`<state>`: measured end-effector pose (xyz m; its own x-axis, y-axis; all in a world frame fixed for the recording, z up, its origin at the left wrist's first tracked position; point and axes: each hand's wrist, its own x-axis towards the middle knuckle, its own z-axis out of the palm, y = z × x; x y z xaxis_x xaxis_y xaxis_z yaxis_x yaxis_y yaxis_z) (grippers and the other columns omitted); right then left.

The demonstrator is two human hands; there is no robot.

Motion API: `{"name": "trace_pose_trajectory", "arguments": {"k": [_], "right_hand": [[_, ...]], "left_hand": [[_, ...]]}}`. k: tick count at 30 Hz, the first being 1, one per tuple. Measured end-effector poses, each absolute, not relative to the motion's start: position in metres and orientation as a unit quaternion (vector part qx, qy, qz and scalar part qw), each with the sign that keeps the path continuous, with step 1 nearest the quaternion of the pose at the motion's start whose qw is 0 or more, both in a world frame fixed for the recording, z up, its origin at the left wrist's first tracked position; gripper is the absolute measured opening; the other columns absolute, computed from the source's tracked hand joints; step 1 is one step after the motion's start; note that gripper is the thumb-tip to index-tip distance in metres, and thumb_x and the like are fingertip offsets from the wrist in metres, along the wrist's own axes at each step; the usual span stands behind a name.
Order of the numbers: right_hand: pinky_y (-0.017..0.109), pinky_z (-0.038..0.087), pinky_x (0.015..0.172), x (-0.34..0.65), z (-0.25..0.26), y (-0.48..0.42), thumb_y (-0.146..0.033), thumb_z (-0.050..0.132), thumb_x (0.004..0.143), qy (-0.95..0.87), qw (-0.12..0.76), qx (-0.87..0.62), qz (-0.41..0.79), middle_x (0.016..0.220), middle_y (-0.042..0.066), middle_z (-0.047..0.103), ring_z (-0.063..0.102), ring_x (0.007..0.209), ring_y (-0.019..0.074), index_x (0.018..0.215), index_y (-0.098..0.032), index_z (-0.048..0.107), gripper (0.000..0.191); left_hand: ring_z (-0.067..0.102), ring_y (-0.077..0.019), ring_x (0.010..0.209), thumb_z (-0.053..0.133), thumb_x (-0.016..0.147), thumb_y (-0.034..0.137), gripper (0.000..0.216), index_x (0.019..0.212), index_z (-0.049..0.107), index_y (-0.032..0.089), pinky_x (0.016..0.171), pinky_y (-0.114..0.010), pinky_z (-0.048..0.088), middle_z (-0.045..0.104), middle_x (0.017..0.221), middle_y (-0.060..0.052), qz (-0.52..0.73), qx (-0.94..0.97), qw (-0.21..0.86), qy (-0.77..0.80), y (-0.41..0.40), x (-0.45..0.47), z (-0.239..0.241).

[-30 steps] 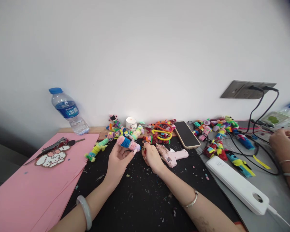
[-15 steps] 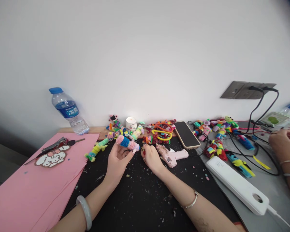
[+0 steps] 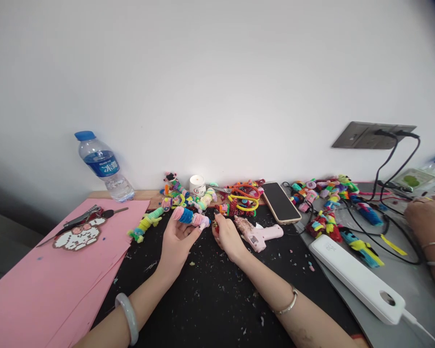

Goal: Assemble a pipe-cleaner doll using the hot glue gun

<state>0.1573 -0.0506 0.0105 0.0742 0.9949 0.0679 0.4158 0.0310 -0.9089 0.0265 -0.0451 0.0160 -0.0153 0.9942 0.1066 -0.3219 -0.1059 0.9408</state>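
My left hand point(image 3: 177, 241) is closed around a fuzzy pipe-cleaner figure point(image 3: 189, 217) in pink, blue and lilac, which points to the right. Beside its tip, my right hand point(image 3: 227, 237) is pinched together; a small dark, reddish bit shows at its fingertips, too small to name. Right of that hand lies a pink glue gun point(image 3: 263, 236). Behind my hands sit a white paper cup point(image 3: 197, 186) and scissors with orange and yellow handles point(image 3: 244, 197). A green-yellow pipe-cleaner figure point(image 3: 145, 226) rests to the left of my left hand.
Pink sheets point(image 3: 58, 290) with a water bottle point(image 3: 107, 166) behind them lie left. A phone point(image 3: 282, 203), more pipe-cleaner figures point(image 3: 324, 220), a white power bank-like device point(image 3: 357, 279) and black cables are right. Another person's hand point(image 3: 426, 217) is at the far right. Scraps litter the black mat point(image 3: 203, 309).
The held figure has tilted slightly and its pink end sits a little lower. My right fingers have shifted slightly. The other person's hand has moved a bit.
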Motion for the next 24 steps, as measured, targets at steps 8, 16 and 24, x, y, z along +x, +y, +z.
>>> {"name": "trace_pose_trajectory", "arguments": {"k": [8,16,24], "right_hand": [[0.024,0.03,0.046,0.1585,0.0072,-0.049,-0.031,0.021,0.091,-0.563,0.423,-0.608,0.365,0.037,-0.004,0.031,0.036,0.039,0.0114,0.045,-0.023,0.03,0.047],[0.024,0.028,0.049,0.1593,0.0046,-0.0487,-0.025,0.025,0.088,-0.575,0.42,-0.611,0.346,0.041,-0.004,0.033,0.037,0.044,0.0124,0.047,-0.023,0.029,0.041],[0.025,0.028,0.05,0.1593,0.0054,-0.0489,-0.021,0.027,0.086,-0.578,0.427,-0.614,0.327,0.045,-0.004,0.035,0.039,0.048,0.0127,0.048,-0.023,0.029,0.038]], "left_hand": [[0.062,-0.0192,0.095,0.076,0.06,0.021,0.046,0.099,0.052,0.019,0.089,-0.035,0.047,0.063,0.098,-0.004,0.602,0.428,0.562,0.372,-0.045,0.0268,0.0161],[0.061,-0.0189,0.095,0.075,0.06,0.021,0.045,0.099,0.052,0.02,0.09,-0.036,0.046,0.063,0.097,-0.003,0.6,0.43,0.562,0.372,-0.0455,0.0279,0.0182],[0.061,-0.0175,0.094,0.077,0.059,0.02,0.049,0.1,0.051,0.019,0.089,-0.034,0.046,0.062,0.099,-0.003,0.61,0.419,0.563,0.37,-0.0441,0.0276,0.015]]}}
